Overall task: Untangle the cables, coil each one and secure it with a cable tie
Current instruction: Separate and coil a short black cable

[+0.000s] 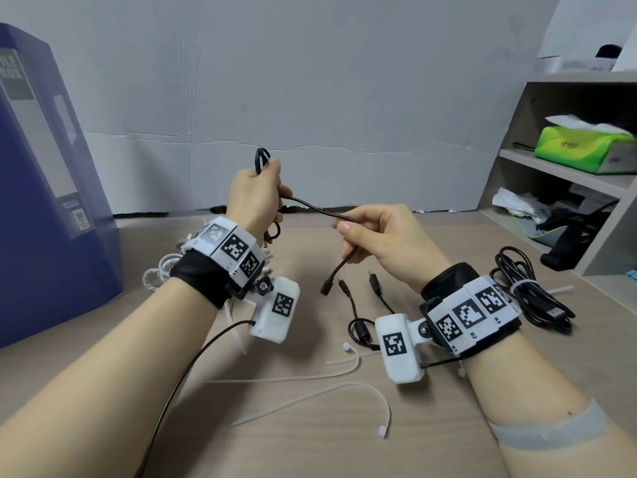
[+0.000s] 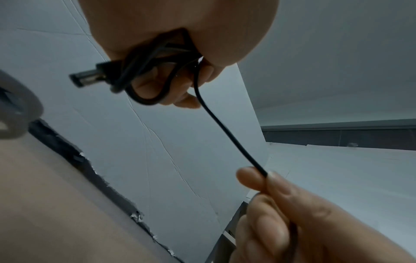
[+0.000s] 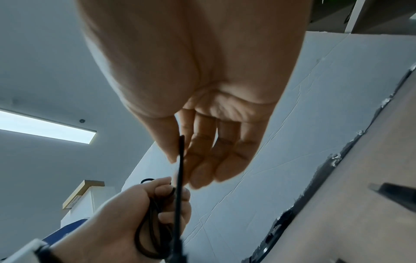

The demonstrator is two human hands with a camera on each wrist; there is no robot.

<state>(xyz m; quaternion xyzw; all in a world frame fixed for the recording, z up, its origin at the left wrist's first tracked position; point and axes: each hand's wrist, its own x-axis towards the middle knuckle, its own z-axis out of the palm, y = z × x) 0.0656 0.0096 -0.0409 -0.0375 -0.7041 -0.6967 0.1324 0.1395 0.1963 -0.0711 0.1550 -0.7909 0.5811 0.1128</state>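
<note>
Black cable [image 1: 310,205] runs between my two hands above the wooden table [image 1: 431,426]. My left hand [image 1: 253,194] is curled around several coiled loops of it, one loop poking out above the fist and the others hanging below; from the left wrist view I see a barrel plug [image 2: 87,77] sticking out of that bundle. My right hand [image 1: 382,236] pinches the free stretch between thumb and forefinger, the other fingers loosely bent, and the tail drops from it to a small connector [image 1: 326,288] that hangs just above the tabletop. On the table near my right wrist lies a second black cable [image 1: 355,312] with its plugs loose, and further right I see a coiled cable [image 1: 531,298] already bound with a white tie. Loose white cable ties [image 1: 310,398] lie on the near part of the table. A blue box [image 1: 41,201] stands at left, and a shelf unit [image 1: 558,174] at right.
</note>
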